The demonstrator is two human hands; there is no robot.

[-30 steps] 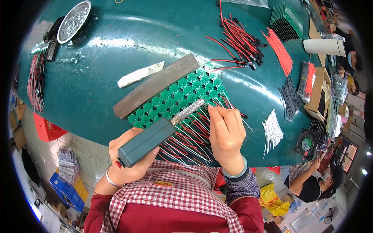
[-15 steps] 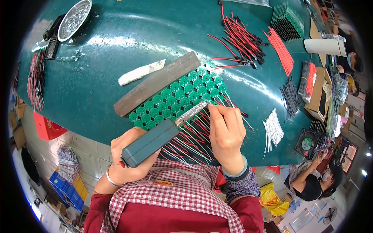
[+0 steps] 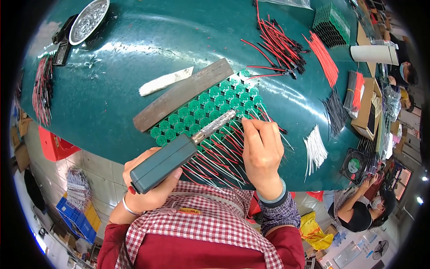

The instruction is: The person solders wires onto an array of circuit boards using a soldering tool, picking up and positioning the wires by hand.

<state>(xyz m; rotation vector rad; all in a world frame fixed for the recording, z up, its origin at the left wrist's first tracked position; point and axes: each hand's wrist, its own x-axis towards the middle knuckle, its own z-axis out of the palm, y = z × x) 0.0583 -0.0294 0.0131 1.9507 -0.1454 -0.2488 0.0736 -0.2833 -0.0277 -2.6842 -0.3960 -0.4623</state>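
Observation:
My left hand [image 3: 154,197] is wrapped round the dark green body of a soldering iron [image 3: 163,163]. Its thick silvery tip slants up and right over a panel of round green circuit boards [image 3: 190,117], ending close to my right fingertips. With thumb and forefinger pinched, my right hand [image 3: 264,152] grips a thin wire at the panel's right part; the wire's end is mostly hidden by the fingers. Red and white wires [image 3: 215,167] fan out from the panel's near side toward my apron. Along the panel's far side lies a flat brown bar [image 3: 183,95].
Beyond the bar lies a white strip [image 3: 165,81]. Bundles of red wires [image 3: 323,60], black wires [image 3: 335,112] and white wires [image 3: 316,145] lie to the right. A metal dish [image 3: 89,22] stands far left; a small fan [image 3: 354,165] is near the right edge. A co-worker [image 3: 363,210] sits at right.
The soldering iron has shifted left, its tip drawing slightly away from my right fingers. The panel, bar and white strip have slid slightly right. My right hand stays nearly still, pinched.

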